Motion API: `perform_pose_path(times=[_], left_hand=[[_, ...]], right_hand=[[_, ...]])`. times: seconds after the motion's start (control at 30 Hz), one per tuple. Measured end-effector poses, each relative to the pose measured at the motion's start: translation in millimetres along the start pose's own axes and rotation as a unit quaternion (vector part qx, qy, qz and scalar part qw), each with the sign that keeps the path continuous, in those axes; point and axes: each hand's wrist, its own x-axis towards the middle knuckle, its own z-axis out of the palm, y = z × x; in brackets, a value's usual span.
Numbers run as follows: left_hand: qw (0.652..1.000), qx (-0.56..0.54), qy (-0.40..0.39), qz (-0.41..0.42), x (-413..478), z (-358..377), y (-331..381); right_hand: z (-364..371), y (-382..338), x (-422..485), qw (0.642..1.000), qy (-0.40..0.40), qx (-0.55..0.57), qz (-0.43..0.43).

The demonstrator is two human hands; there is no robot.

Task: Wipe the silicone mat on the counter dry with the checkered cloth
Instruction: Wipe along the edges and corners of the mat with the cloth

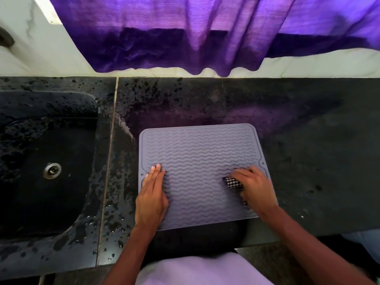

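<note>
A grey silicone mat (197, 153) with wavy ridges lies flat on the dark stone counter (308, 140), its near edge at the counter's front. My left hand (152, 196) rests flat on the mat's left side, fingers straight and together. My right hand (253, 188) sits on the mat's right side with its fingers curled over a bunched black-and-white checkered cloth (233, 183). Most of the cloth is hidden under that hand; a piece shows at the thumb side and a bit under the wrist.
A dark sink (47, 161) with a metal drain (52, 170) is set into the counter at the left. Water drops cover the counter around the sink and left of the mat. A purple curtain (205, 33) hangs over the back wall.
</note>
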Motion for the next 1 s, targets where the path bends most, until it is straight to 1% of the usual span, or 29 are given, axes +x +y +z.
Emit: perform_pose_path(times=[0.3, 0.37, 0.43, 0.47, 0.53, 0.6, 0.7, 0.8, 1.0], left_hand=[[1.0, 0.009, -0.002, -0.008, 0.8, 0.4, 1.8], [1.0, 0.008, -0.003, -0.012, 1.0, -0.3, 3.4], [1.0, 0.01, -0.007, -0.017, 1.1, -1.0, 4.8], [1.0, 0.013, -0.01, -0.019, 1.4, -1.0, 5.7], [1.0, 0.016, -0.017, -0.021, 0.9, -1.4, 5.8], [0.999, 0.017, -0.024, -0.019, 1.0, -2.5, 5.8], [0.999, 0.014, -0.025, -0.023, 2.1, -2.5, 4.5], [1.0, 0.01, -0.021, -0.019, 1.7, -0.5, 2.8], [1.0, 0.004, -0.018, -0.011, 0.0, 0.5, 0.0]], right_hand=[[-13.0, 66.8, -16.0, 0.994, 0.009, -0.031, 0.103], [-14.1, 66.8, -17.6, 0.991, 0.03, -0.022, 0.127], [-17.1, 50.0, -16.8, 0.987, 0.072, 0.017, 0.14], [-17.7, 34.6, -14.5, 0.986, 0.094, 0.044, 0.133], [-14.0, -7.2, -5.7, 0.985, 0.109, 0.098, 0.087], [-2.2, -51.1, 6.2, 0.987, 0.096, 0.122, 0.031], [17.5, -96.0, 15.8, 0.992, 0.065, 0.104, -0.022], [24.7, -90.0, 12.5, 0.994, 0.063, 0.08, -0.034], [8.8, -11.1, -1.7, 0.998, 0.051, 0.039, 0.011]])
